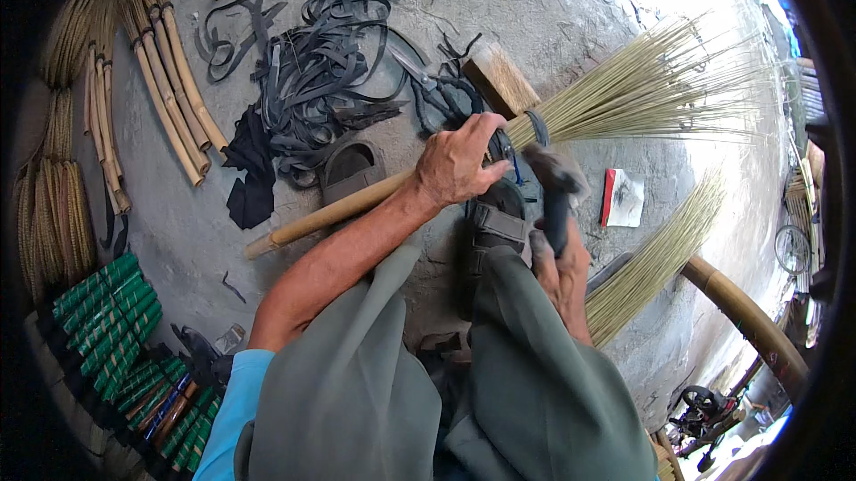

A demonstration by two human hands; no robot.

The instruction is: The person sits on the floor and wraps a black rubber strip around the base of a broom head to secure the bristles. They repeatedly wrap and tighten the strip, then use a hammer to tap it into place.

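Observation:
My left hand (459,162) is closed around the neck of a straw broom, where its bamboo handle (330,213) meets the long greenish bristles (642,93). A dark rubber strip (538,128) wraps the bristles just right of my fingers. Held in my right hand (566,276) is a hammer (555,171) with a dark grip; its head hangs close below the wrapped strip, and I cannot tell whether they touch. Under the broom's neck lies a wooden block (499,80). Scissors (413,68) rest beyond my left hand, partly among dark strips.
A tangle of black rubber strips (312,80) lies on the concrete floor. Bamboo-handled brooms (174,80) stand left, green-wrapped handles (111,325) lower left. Beside my right hand are loose straw (660,258), a red-and-white packet (622,197) and a bamboo pole (744,312).

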